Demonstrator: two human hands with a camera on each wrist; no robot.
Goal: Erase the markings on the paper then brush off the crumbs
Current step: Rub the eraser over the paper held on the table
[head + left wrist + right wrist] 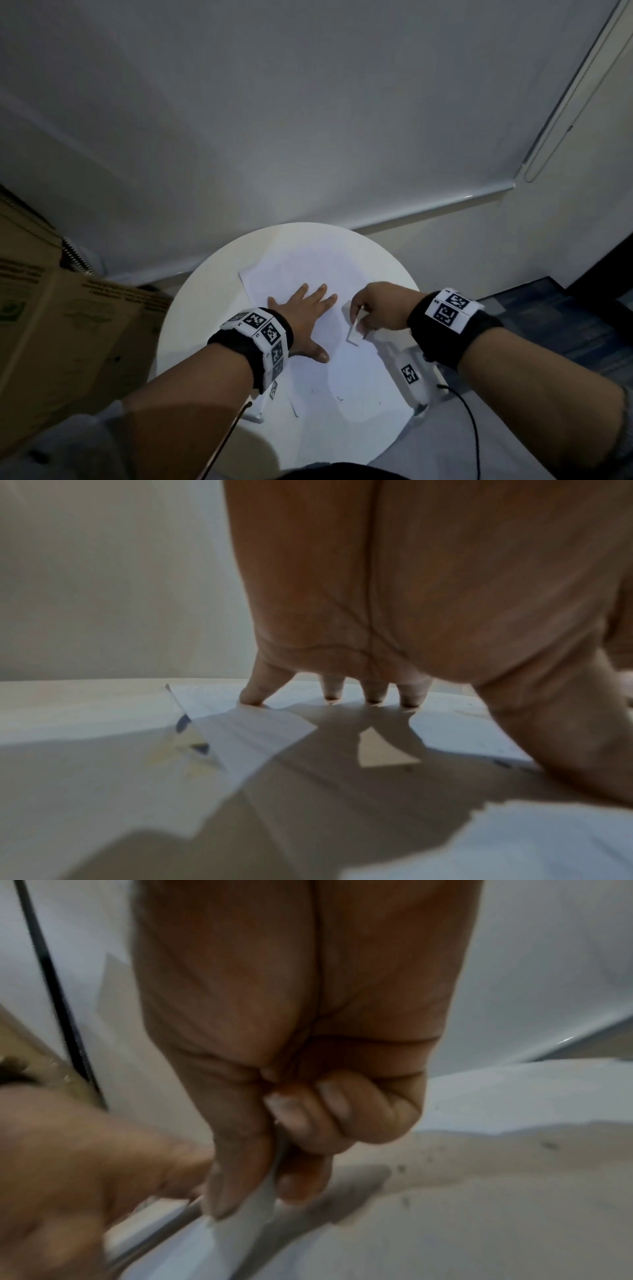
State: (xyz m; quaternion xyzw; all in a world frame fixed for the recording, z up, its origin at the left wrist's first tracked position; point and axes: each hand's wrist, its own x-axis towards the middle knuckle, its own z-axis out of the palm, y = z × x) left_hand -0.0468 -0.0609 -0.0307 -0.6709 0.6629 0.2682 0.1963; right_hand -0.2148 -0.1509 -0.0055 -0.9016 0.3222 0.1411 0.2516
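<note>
A white sheet of paper (308, 270) lies on a round white table (191, 325). My left hand (305, 318) rests flat on the paper with fingers spread, and its fingertips (329, 693) press the paper (246, 739) down. Just to its right, my right hand (373, 308) pinches a white eraser (354, 334) between thumb and fingers, its lower end at the sheet. In the right wrist view the eraser (260, 1204) sticks out below the curled fingers (301, 1118). A few faint dark marks (339, 399) show on the near part of the paper. Dark specks (400, 1168) lie on the paper by the eraser.
A cardboard box (51, 325) stands close to the table's left side. A white wall and baseboard run behind the table. A black cable (469, 421) hangs from my right wrist past the table's right edge. Dark carpet lies to the right.
</note>
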